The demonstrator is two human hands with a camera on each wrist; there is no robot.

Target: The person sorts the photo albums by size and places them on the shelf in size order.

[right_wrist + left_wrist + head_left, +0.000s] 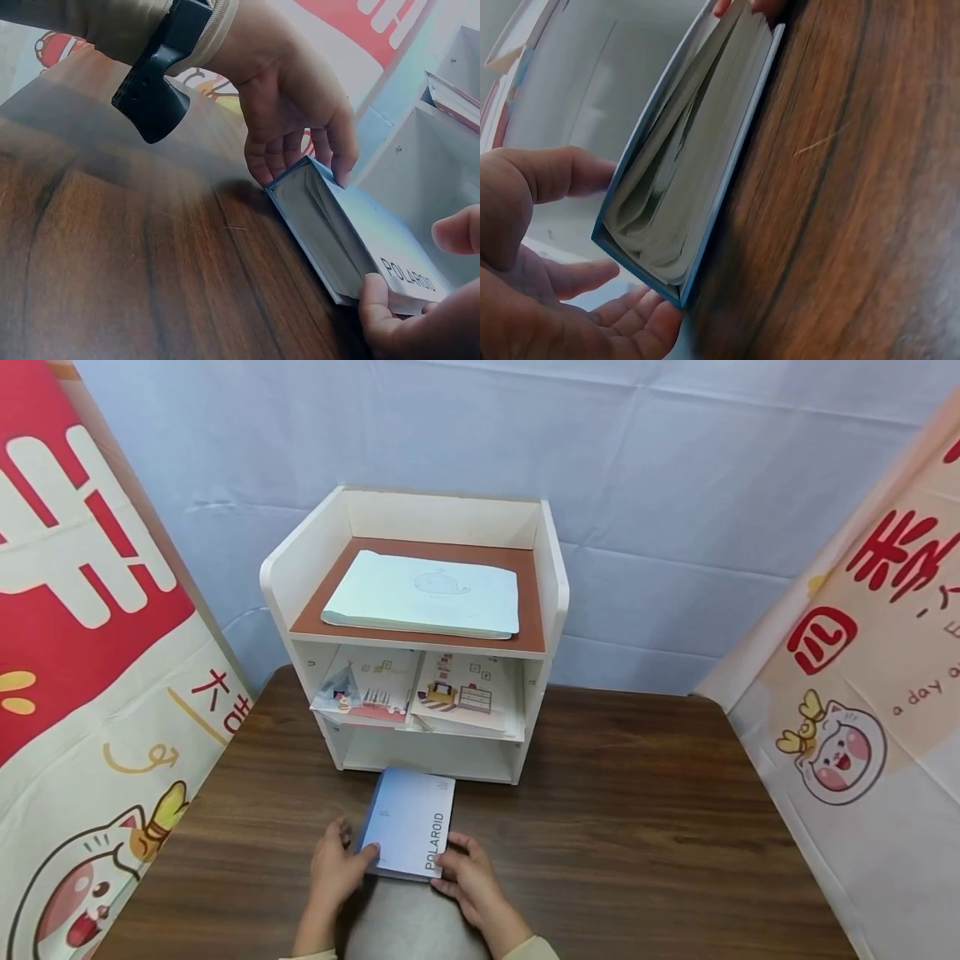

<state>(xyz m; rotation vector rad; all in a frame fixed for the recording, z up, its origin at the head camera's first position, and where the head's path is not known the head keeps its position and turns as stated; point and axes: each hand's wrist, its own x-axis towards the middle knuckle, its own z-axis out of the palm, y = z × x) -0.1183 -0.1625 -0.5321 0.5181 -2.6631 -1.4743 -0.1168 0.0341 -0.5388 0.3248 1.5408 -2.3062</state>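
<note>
A blue-and-white photo album (408, 822) printed POLAROID lies flat before the small white shelf, its far end at the shelf's bottom board. My left hand (339, 864) grips its left side, thumb on the cover, fingers by the spine. At the near right corner my right hand (474, 881) holds the album's edge. In the left wrist view, the open side of the album (697, 157) shows its loosely stacked pages, and my left hand (547, 262) wraps the spine corner. The right wrist view has my right hand (431, 319) touching the near corner, one finger raised.
The white shelf (555, 577) stands at the back of the brown wooden table (637, 827). A pale book with a whale drawing (427, 593) lies on top. Illustrated booklets (461, 693) sit in its middle compartment. Printed cloths (862, 693) hang at both sides.
</note>
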